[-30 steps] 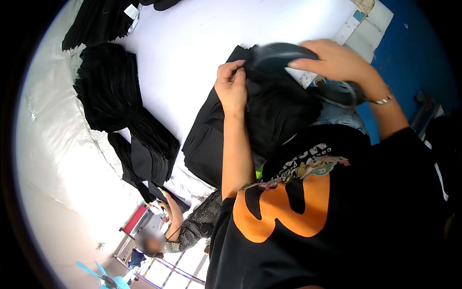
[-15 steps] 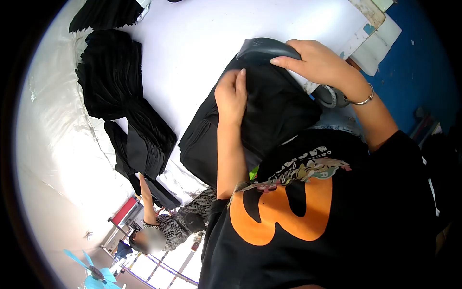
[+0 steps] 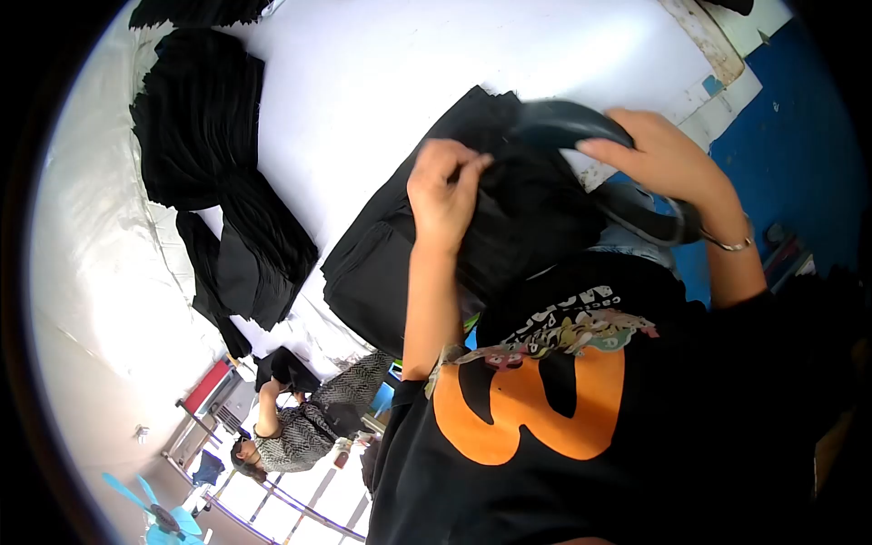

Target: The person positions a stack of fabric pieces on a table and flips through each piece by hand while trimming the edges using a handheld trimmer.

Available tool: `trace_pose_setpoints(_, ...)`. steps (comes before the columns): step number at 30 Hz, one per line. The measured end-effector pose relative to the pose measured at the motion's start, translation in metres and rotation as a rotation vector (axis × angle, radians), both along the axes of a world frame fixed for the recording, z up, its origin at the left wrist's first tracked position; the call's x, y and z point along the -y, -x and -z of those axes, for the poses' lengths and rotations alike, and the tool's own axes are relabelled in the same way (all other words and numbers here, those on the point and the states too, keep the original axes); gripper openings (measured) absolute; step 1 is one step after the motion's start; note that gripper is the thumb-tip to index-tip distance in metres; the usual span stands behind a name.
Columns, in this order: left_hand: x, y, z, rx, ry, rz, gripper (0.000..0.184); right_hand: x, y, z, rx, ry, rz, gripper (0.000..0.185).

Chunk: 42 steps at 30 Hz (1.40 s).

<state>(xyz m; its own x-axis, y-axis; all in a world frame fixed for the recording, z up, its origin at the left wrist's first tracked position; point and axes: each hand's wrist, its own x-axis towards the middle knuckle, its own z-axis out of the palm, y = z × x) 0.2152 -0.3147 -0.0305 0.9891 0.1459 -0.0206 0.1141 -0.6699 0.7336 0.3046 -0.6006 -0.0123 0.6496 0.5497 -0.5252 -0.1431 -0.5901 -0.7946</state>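
Dark curved tool [image 3: 572,124] clasped by right hand [image 3: 668,163], fingers closed round its end; best guided lightly, with the black fabric [image 3: 536,227] held flat beneath. Left hand [image 3: 440,195] over the fabric, thumb and forefinger drawn together; whether cloth is pinched cannot be told (blur). Fabric laid on white table [image 3: 363,82]; second black pile [image 3: 200,118] beyond; co-worker [image 3: 295,438] farthest.

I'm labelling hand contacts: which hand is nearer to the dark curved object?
Right: the right hand holds the dark curved object by one end; the left hand is apart from it, over the black cloth.
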Motion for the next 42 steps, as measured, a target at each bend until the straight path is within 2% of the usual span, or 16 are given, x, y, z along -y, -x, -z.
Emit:
trace_pose_setpoints(2,-0.02,0.009,0.001,-0.351,0.298,0.157,0.01,-0.004,0.002,0.009,0.073,0.003,-0.014,0.042)
trace_pose_setpoints(3,-0.017,0.005,0.007,-0.349,0.306,0.151,0.01,-0.005,0.003,0.011,0.144,-0.001,-0.02,0.042)
trace_pose_setpoints(5,-0.003,-0.009,0.023,-0.157,0.105,-0.15,0.016,-0.026,-0.007,0.009,0.202,0.008,-0.031,0.043)
trace_pose_setpoints(7,0.013,-0.022,0.016,-0.025,-0.231,-0.027,0.033,-0.038,-0.006,0.016,0.193,-0.053,0.085,0.043)
trace_pose_setpoints(13,0.007,-0.016,0.036,0.113,-0.218,-0.05,0.03,-0.009,-0.001,-0.002,0.094,0.104,-0.052,0.044)
trace_pose_setpoints(17,0.01,-0.019,0.029,0.216,-0.242,-0.103,0.02,-0.042,-0.009,0.005,0.206,-0.065,0.057,0.044)
trace_pose_setpoints(21,-0.013,-0.001,0.008,0.231,-0.11,0.111,0.01,-0.019,0.001,-0.007,0.208,-0.028,-0.021,0.044)
trace_pose_setpoints(23,-0.024,0.007,-0.002,-0.373,0.164,0.074,0.013,-0.006,0.002,-0.008,0.146,0.058,-0.092,0.046)
trace_pose_setpoints(25,-0.011,-0.003,0.013,-0.062,0.08,-0.08,0.018,-0.023,-0.003,-0.004,0.238,0.057,-0.108,0.046)
trace_pose_setpoints(28,0.006,-0.013,0.013,-0.069,-0.075,-0.144,0.021,-0.045,-0.005,-0.001,0.249,-0.002,0.038,0.045)
trace_pose_setpoints(30,0.003,-0.014,0.025,0.179,-0.208,0.021,0.019,-0.027,0.001,-0.007,0.219,0.008,0.004,0.044)
trace_pose_setpoints(34,-0.001,-0.008,0.032,0.157,-0.22,0.055,0.017,-0.013,-0.002,-0.011,0.132,0.058,-0.068,0.048)
trace_pose_setpoints(37,-0.004,-0.016,0.031,0.153,-0.18,0.056,0.012,-0.035,-0.008,0.002,0.134,-0.003,0.001,0.053)
trace_pose_setpoints(40,-0.015,-0.004,0.012,-0.018,0.294,0.123,0.011,-0.031,-0.006,0.001,0.11,-0.014,0.056,0.053)
trace_pose_setpoints(41,-0.026,0.004,0.006,-0.021,0.318,0.257,0.013,-0.021,-0.003,-0.004,0.106,-0.01,0.041,0.053)
trace_pose_setpoints(42,-0.036,0.011,-0.002,-0.318,0.499,0.205,0.015,-0.01,-0.002,-0.008,0.016,0.037,0.015,0.053)
